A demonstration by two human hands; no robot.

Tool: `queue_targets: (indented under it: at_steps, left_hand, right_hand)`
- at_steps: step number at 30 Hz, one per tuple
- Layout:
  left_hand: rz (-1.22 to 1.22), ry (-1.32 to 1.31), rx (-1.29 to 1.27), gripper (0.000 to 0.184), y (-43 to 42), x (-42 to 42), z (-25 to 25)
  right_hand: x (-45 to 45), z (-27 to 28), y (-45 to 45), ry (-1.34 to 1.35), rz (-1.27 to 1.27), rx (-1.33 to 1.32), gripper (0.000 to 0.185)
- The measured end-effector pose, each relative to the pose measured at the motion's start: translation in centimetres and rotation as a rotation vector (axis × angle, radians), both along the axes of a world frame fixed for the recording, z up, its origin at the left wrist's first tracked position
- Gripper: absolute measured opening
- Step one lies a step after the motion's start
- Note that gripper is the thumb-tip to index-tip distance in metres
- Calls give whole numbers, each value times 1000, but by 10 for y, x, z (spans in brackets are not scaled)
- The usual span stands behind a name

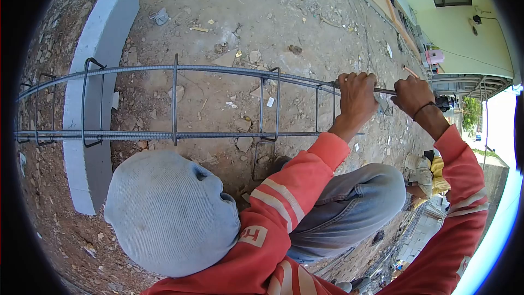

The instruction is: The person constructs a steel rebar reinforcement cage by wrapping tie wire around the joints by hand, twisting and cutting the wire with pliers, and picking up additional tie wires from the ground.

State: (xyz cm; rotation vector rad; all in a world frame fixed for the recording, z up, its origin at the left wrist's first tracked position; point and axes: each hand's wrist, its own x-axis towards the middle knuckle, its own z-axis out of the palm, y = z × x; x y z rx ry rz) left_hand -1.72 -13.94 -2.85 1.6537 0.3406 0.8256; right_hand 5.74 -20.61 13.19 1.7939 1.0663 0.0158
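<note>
- We see a long grey cage of ribbed steel bars (218,135), its lengths running sideways in an upper and a lower line, the upper one looking bowed in this view, and crossing over a pale grey block (93,98).
- We find squarish grey steel wire hoops (175,98) spaced unevenly around the bars.
- We see a slender dark metal rod (385,91), slightly tilted, gripped by both left hand (357,98) and right hand (413,98) at the cage's upper end.

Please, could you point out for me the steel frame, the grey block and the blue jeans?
Steel frame (136,136), head view: on its lower long rods.
Grey block (93,101), head view: on its pale broad face.
Blue jeans (353,202), head view: on the bent leg.
</note>
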Motion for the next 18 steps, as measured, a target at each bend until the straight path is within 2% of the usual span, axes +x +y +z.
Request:
queue_targets:
  at_steps: [1,3,4,5,7,8,9,11,12,13,15,16,18]
  left_hand:
    - [-53,7,4,29,3,0,-1]
    - [-125,-8,-12,31,7,-2,3]
    - [-200,-26,-21,34,10,-3,6]
    - [-205,-22,-15,34,13,-5,7]
    - [-227,-33,54,40,21,-7,10]
    - [-220,-32,51,40,24,-9,10]
    - [-258,-6,68,42,26,-9,9]
    - [-295,19,86,44,27,-8,6]
    - [-276,40,67,42,24,-4,2]
    - [-258,61,46,40,22,-1,1]
    - [-272,58,13,38,27,1,1]
    - [-284,59,-20,35,27,2,1]
    - [-302,80,46,32,24,1,5]
  right_hand:
    - [-7,8,18,-2,4,2,21]
    - [-12,28,58,434,-996,-101,32]
    - [3,29,55,505,-1099,-107,39]
    - [3,32,52,512,-1103,-103,39]
    - [3,42,57,681,-1156,-25,53]
    - [0,42,57,638,-1164,-29,69]
    - [-1,39,48,637,-1159,-30,69]
    - [-4,31,17,408,-146,45,60]
    - [-42,27,41,111,-213,-32,57]
    - [-49,17,26,0,22,47,49]
    - [-46,11,11,10,413,140,41]
    - [-43,13,6,10,410,138,41]
    - [-38,14,1,29,174,97,25]
